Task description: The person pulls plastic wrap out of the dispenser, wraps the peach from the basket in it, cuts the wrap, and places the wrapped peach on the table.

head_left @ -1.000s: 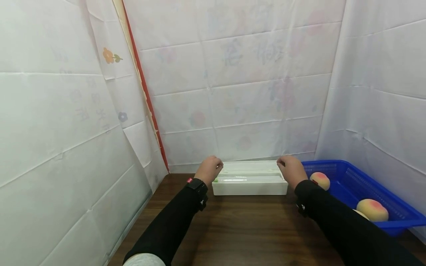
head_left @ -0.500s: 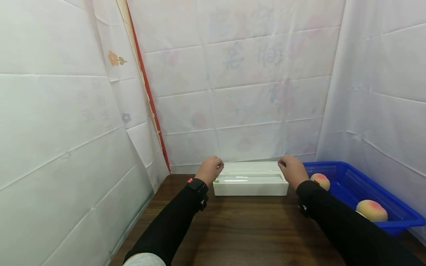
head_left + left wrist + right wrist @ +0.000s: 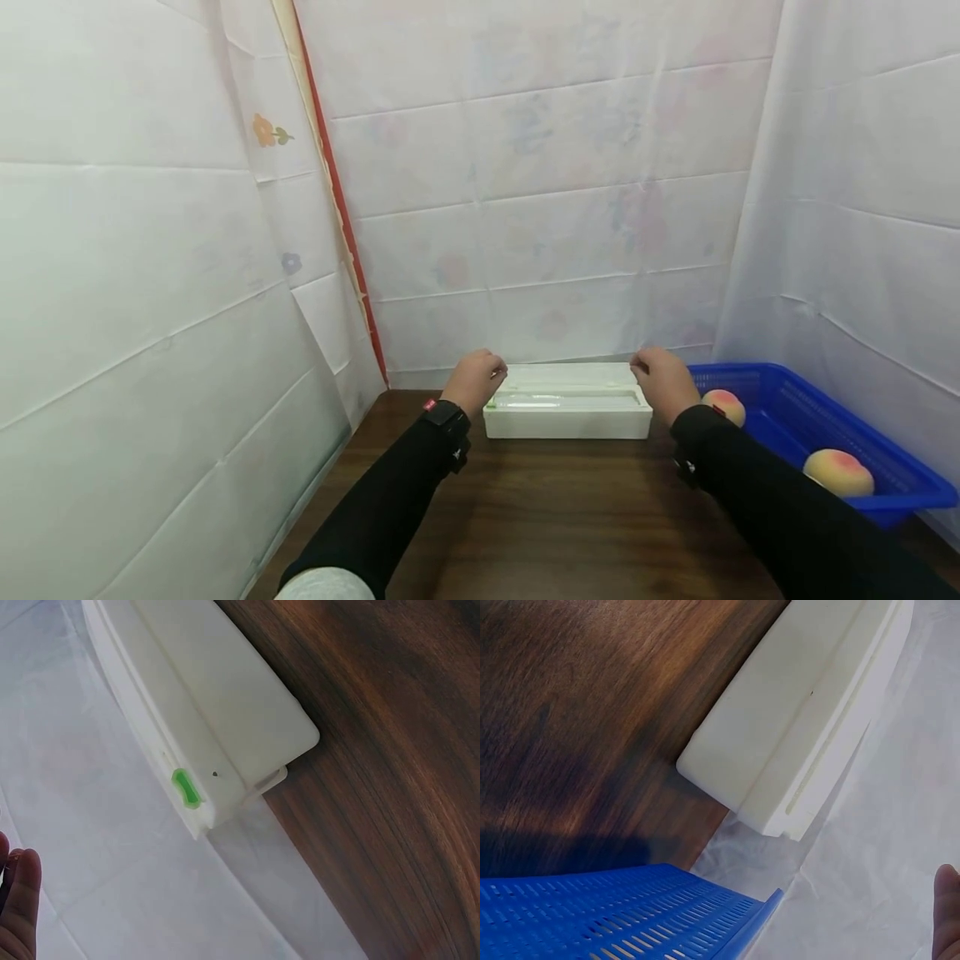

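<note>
A long white cling film dispenser (image 3: 567,423) lies at the back of the table, with a glossy clear strip along its top. Its green slider (image 3: 185,788) shows at the left end in the left wrist view. My left hand (image 3: 476,382) is beside the dispenser's left end, thumb and fingertips pinched together. At the right end my right hand (image 3: 663,383) pinches the same way, level with the left. Both appear to grip the edge of see-through cling film, which hardly shows against the white sheet. Only fingertips (image 3: 26,889) and one right finger (image 3: 946,915) enter the wrist views.
A blue plastic basket (image 3: 787,425) stands right of the dispenser, close to my right forearm. In it lie a peach (image 3: 724,406) and a nearer peach (image 3: 838,472). White printed sheets (image 3: 555,208) wall off the brown wooden table (image 3: 555,517) behind and at both sides.
The head view has shifted slightly, so everything appears a little further right. Both hands keep their pinched pose and their places by the dispenser, which stays put.
</note>
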`<control>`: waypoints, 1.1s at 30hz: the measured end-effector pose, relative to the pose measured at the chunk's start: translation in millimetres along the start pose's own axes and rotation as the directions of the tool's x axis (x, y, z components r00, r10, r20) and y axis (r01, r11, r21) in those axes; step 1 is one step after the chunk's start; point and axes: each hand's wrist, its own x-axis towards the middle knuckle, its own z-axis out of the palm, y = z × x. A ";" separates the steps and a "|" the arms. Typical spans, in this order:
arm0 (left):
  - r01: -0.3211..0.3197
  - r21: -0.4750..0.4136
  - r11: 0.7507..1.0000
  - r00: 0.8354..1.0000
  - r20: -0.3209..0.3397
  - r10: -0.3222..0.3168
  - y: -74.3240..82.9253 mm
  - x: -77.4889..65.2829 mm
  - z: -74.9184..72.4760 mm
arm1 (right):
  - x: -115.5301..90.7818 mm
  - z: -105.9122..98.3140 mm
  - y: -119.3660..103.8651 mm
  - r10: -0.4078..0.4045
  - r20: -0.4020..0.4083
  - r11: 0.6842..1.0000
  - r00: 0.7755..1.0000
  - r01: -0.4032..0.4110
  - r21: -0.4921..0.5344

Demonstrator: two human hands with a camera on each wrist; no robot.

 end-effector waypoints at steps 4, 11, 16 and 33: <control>-0.011 0.006 1.000 1.000 0.012 0.011 1.6 0.9 -2.6 | -3.5 -5.0 -2.4 0.018 0.009 1.000 1.000 -0.018 0.017; -0.018 0.002 1.000 1.000 0.023 0.018 1.2 4.8 -3.0 | -3.9 -8.9 -1.4 -0.015 -0.018 1.000 1.000 0.015 0.013; -0.017 0.027 0.999 1.000 -0.002 0.017 -0.6 0.8 -3.8 | -2.0 -6.6 -3.9 -0.015 -0.028 1.000 1.000 0.015 0.010; -0.015 0.005 1.000 1.000 0.006 0.015 8.0 -6.5 -18.0 | -4.5 -14.8 -13.4 -0.049 -0.060 0.999 0.997 0.049 -0.008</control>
